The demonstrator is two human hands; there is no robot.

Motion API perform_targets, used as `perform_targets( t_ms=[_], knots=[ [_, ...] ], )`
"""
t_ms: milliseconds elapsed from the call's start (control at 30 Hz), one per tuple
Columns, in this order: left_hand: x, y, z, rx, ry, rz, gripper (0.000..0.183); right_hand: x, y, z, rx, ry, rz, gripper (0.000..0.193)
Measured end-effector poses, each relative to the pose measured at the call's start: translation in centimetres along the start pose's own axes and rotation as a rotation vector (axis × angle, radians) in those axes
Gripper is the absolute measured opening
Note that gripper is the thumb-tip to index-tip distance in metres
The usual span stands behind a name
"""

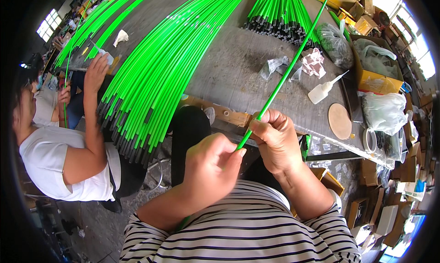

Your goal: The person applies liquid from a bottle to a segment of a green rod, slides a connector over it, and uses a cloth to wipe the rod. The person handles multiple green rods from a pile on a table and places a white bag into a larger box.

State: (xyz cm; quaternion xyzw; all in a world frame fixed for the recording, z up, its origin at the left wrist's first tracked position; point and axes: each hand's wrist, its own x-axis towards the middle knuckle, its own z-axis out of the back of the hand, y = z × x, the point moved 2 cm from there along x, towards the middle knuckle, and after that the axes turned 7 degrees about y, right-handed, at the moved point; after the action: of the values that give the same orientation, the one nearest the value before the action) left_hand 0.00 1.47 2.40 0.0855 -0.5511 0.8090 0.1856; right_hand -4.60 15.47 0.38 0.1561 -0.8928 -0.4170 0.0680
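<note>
A long, thin green rod [289,67] slants from my lap up over the table toward the far right. My left hand [211,167] pinches it near its lower end between thumb and fingers, and is slightly blurred. Just above, my right hand [277,140] has its thumb and curled fingers closed around the same rod. Part of the rod's lower end is hidden behind my left hand and forearm. On the table to the left lies a large bundle of green rods [169,57] with black ends overhanging the near edge. A second bundle of black-tipped green rods [286,11] lies farther back.
A white squeeze bottle [322,91] with a thin nozzle, a round tan disc [339,121] and crumpled cloths [313,63] lie on the grey table [229,57]. Bags and boxes line the right side. At left, a co-worker in a white shirt [64,160] reaches over the table.
</note>
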Motion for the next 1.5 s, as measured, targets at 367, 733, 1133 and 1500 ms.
perform_targets(
  t_ms=[367, 733, 1133, 1500],
  knots=[
    [0.2, 0.7, 1.4, -0.818, 0.248, 0.452, 0.018, -0.8, 1.2, 1.5, 0.011, 0.004, -0.007, 0.023],
    [0.3, 0.5, 0.7, -1.056, 0.42, 0.508, 0.026, -0.6, 0.5, 0.7, 0.226, 0.251, -0.004, 0.013],
    [0.2, 0.7, 0.3, -1.326, 0.553, 0.605, 0.026, -0.2, 0.0, 1.0, 0.151, 0.294, 0.088, 0.009],
    [0.3, -1.2, -0.7, 0.276, 0.021, -0.154, 0.004, -0.2, 0.1, 0.8, 0.078, 0.165, 0.073, 0.004]
  ],
)
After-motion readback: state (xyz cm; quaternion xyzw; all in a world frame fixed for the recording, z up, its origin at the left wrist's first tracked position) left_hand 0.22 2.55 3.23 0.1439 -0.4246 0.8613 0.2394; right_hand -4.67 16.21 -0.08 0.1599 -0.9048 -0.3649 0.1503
